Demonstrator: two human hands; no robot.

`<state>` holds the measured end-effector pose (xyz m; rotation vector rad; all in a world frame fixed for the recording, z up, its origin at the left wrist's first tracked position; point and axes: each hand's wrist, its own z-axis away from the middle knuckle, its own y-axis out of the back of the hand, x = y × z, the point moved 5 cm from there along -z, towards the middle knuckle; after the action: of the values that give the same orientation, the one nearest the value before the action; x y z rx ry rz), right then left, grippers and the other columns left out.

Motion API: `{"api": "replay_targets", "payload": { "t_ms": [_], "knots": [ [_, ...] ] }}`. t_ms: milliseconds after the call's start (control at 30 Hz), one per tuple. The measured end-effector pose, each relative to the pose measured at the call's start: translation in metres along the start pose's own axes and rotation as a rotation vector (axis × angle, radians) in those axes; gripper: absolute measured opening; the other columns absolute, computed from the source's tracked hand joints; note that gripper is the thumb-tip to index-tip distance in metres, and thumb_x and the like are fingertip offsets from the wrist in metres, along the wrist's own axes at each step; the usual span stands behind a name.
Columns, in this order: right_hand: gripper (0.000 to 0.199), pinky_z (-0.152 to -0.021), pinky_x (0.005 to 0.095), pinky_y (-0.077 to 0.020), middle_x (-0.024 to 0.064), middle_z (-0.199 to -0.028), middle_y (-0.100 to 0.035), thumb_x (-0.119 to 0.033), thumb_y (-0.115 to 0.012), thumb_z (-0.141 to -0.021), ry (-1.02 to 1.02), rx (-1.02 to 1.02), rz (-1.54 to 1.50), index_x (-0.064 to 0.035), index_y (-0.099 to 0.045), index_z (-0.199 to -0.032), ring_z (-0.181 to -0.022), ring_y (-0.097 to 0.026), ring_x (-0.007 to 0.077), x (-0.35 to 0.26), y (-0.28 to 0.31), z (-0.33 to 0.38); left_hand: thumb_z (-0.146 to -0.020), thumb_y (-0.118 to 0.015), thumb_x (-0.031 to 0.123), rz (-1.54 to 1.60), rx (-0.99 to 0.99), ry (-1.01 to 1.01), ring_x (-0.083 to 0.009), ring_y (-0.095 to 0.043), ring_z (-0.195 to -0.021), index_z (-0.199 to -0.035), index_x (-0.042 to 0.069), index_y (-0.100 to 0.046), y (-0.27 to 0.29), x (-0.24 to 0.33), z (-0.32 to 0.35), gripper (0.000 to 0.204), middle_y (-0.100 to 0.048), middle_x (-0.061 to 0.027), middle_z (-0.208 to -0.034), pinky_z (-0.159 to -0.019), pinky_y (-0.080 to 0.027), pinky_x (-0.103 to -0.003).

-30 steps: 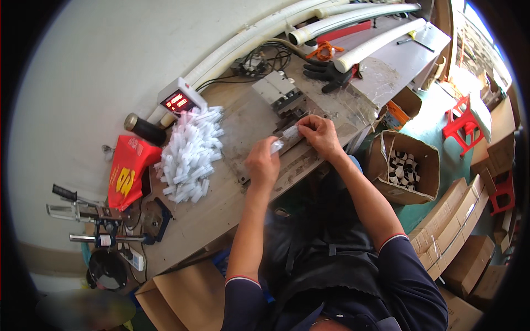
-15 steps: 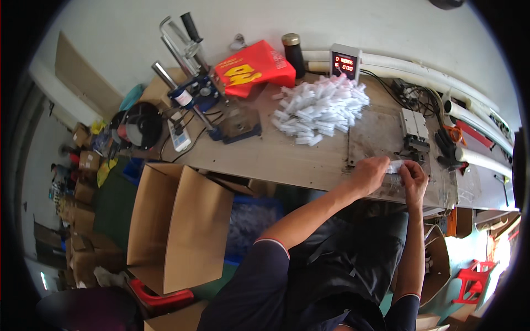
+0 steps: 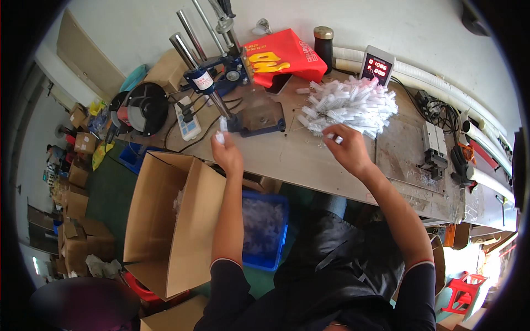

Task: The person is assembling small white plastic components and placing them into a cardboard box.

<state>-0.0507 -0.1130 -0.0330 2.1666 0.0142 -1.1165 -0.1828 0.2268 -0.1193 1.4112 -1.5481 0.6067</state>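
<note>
White plastic piece, left of centre in the frame, is pinched in the left hand's grip. The right hand's grip, near the centre, grasps another white bit beside the pile on the counter. The piece looks light, thin and perhaps slippery, best taken by one end. Half a second ago, both hands met near the metal fixture at right; now they are well apart.
</note>
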Motion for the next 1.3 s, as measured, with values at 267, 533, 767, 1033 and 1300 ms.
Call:
{"api": "replay_targets", "payload": {
  "t_ms": [267, 533, 767, 1033, 1300],
  "knots": [
    [0.047, -0.098, 0.0426, -0.0516, 0.0221, -0.121, -0.068, -0.002, -0.064, -0.085, 0.354, 0.066, 0.204, 0.0026, -0.061, -0.131, -0.110, -0.066, 0.0374, 0.000, -0.110, -0.125, -0.099, -0.064, 0.010, -0.024, 0.022, -0.057, -0.0359, -0.070, -0.102, -0.122, 0.001, -0.065, -0.022, 0.007, -0.006, 0.025, -0.072, -0.0195, -0.111, -0.089, -0.054, -0.042],
    [0.041, -0.088, 0.0344, -0.0514, 0.0179, -0.103, -0.073, -0.010, -0.068, -0.084, -0.058, -0.309, -0.485, 0.0042, -0.066, -0.121, -0.095, -0.068, 0.0241, 0.018, -0.160, -0.168, -0.100, -0.062, 0.008, 0.002, 0.005, -0.001, -0.0320, -0.073, -0.098, -0.120, 0.001, -0.065, -0.016, 0.007, -0.011, 0.022, -0.074, -0.0173, -0.109, -0.086, -0.055, -0.040],
    [0.045, -0.082, 0.0412, -0.0533, 0.0231, -0.093, -0.072, -0.022, -0.075, -0.079, -0.013, -0.201, -0.270, 0.0031, -0.068, -0.115, -0.090, -0.071, 0.0349, 0.020, -0.153, -0.159, -0.100, -0.062, 0.008, 0.014, 0.014, -0.043, -0.0304, -0.073, -0.099, -0.120, 0.001, -0.066, -0.024, 0.010, -0.014, 0.022, -0.075, -0.0171, -0.110, -0.086, -0.056, -0.039],
    [0.042, -0.086, 0.0448, -0.0529, 0.0260, -0.094, -0.071, -0.025, -0.075, -0.079, -0.108, -0.309, -0.166, 0.0006, -0.069, -0.111, -0.093, -0.069, 0.0425, -0.011, -0.143, -0.129, -0.100, -0.063, 0.009, 0.018, -0.012, -0.048, -0.0285, -0.073, -0.097, -0.121, 0.000, -0.066, -0.016, 0.001, -0.013, 0.023, -0.075, -0.0163, -0.108, -0.085, -0.055, -0.038],
    [0.044, -0.091, 0.0403, -0.0559, 0.0234, -0.105, -0.073, -0.020, -0.072, -0.081, 0.053, -0.123, -0.217, -0.0003, -0.069, -0.120, -0.096, -0.071, 0.0385, -0.001, -0.104, -0.110, -0.101, -0.064, 0.013, 0.048, -0.097, -0.043, -0.0173, -0.067, -0.074, -0.114, 0.000, -0.069, 0.008, 0.002, 0.018, 0.019, -0.072, -0.0089, -0.093, -0.070, -0.054, -0.032]
  ]
}}
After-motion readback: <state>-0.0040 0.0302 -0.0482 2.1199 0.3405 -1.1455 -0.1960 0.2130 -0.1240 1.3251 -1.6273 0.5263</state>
